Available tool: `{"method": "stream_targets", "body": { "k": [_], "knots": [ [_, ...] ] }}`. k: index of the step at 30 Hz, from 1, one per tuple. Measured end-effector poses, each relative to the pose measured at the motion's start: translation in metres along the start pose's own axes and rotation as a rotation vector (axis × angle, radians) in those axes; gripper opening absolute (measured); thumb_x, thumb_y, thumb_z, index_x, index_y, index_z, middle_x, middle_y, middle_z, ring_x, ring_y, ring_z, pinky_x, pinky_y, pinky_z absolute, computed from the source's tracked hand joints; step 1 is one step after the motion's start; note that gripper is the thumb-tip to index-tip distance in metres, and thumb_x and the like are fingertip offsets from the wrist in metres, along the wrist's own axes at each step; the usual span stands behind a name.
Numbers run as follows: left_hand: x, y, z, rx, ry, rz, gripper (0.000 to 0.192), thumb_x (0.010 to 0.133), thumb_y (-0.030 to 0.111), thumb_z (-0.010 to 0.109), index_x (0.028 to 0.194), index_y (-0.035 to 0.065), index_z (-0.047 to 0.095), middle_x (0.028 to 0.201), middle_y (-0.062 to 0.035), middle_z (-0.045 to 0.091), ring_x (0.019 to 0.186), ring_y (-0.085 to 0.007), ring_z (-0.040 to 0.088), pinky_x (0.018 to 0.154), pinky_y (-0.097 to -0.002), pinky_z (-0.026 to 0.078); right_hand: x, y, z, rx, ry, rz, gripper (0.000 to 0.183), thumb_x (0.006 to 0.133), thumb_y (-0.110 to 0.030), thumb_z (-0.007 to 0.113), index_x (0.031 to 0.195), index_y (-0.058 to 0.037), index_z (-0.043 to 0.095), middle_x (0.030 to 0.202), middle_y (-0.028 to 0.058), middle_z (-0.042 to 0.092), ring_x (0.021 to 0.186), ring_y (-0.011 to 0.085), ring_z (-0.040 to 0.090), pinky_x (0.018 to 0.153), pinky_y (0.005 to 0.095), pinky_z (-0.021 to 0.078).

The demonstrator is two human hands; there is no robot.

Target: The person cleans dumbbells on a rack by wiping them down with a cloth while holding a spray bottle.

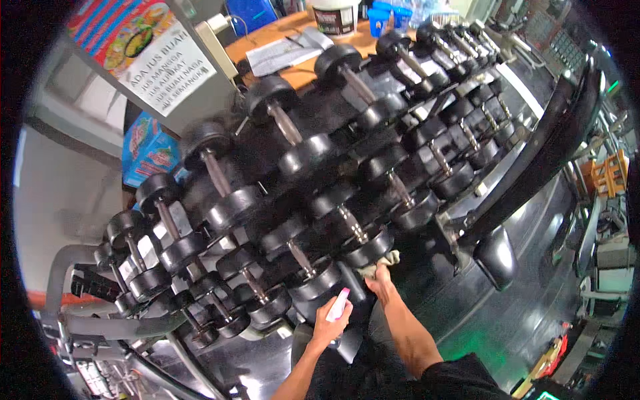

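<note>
My right hand (380,282) holds a pale, crumpled cloth (389,260) against the near end of a black dumbbell (371,251) on the lower tier of a rack. To its left, my left hand (331,325) grips a white bottle with a pink top (338,306), probably a sprayer. The bottle is just below the near head of another black dumbbell (317,284) with a metal handle. Several more dumbbells lie side by side along both tiers. My right fingers are partly hidden by the cloth.
Behind the rack, a wooden table (295,25) bears papers, a white tub (336,17) and blue containers. A blue box (150,150) stands at the left, below a sign with writing. A black padded bench (540,150) slants at the right; grey metal bars (117,325) curve at the lower left.
</note>
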State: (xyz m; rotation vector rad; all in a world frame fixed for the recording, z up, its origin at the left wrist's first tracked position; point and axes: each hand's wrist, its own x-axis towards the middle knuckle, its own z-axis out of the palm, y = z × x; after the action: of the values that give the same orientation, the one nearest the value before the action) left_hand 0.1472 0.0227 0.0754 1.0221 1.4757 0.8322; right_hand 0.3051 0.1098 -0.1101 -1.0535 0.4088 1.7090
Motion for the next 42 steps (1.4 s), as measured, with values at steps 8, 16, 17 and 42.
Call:
{"method": "stream_targets", "body": {
  "k": [8, 16, 17, 42],
  "knots": [
    [-0.029, 0.048, -0.014, -0.115, -0.062, -0.029, 0.010, 0.091, 0.012, 0.068, 0.095, 0.0030, 0.064, 0.073, -0.0004, 0.063, 0.059, -0.0075, 0.061, 0.055, -0.0253, 0.050, -0.118, -0.033, 0.011, 0.026, -0.033, 0.098, 0.039, 0.102, -0.040, 0.046, 0.128, -0.0128, 0.056, 0.127, 0.0102, 0.061, 0.114, 0.0295, 0.060, 0.099, 0.0462, 0.0494],
    [-0.052, 0.105, -0.042, -0.203, -0.036, 0.063, 0.011, 0.092, 0.012, 0.067, 0.098, 0.0042, 0.065, 0.076, 0.0004, 0.064, 0.059, -0.0076, 0.060, 0.055, -0.0253, 0.050, -0.208, -0.064, 0.079, -0.185, -0.216, 0.021, 0.042, 0.101, -0.042, 0.044, 0.127, -0.0121, 0.058, 0.124, 0.0103, 0.063, 0.112, 0.0321, 0.061, 0.093, 0.0491, 0.0509],
    [-0.054, 0.112, -0.045, -0.242, -0.023, 0.080, 0.011, 0.091, 0.012, 0.068, 0.098, 0.0037, 0.065, 0.076, 0.0004, 0.063, 0.059, -0.0075, 0.060, 0.054, -0.0252, 0.050, -0.217, -0.068, 0.085, -0.168, -0.215, -0.018, 0.043, 0.101, -0.042, 0.044, 0.128, -0.0121, 0.058, 0.125, 0.0101, 0.063, 0.113, 0.0324, 0.060, 0.095, 0.0486, 0.0496],
    [0.005, 0.233, 0.091, -0.370, 0.288, 0.122, 0.018, 0.094, 0.007, 0.064, 0.111, -0.0008, 0.064, 0.087, -0.0079, 0.070, 0.056, -0.0074, 0.060, 0.055, -0.0239, 0.050, -0.217, -0.296, 0.178, -0.885, -0.462, -0.183, 0.054, 0.088, -0.018, 0.075, 0.134, -0.0047, 0.051, 0.119, 0.0027, 0.060, 0.108, 0.0167, 0.057, 0.093, 0.0348, 0.0453]
  ]
}}
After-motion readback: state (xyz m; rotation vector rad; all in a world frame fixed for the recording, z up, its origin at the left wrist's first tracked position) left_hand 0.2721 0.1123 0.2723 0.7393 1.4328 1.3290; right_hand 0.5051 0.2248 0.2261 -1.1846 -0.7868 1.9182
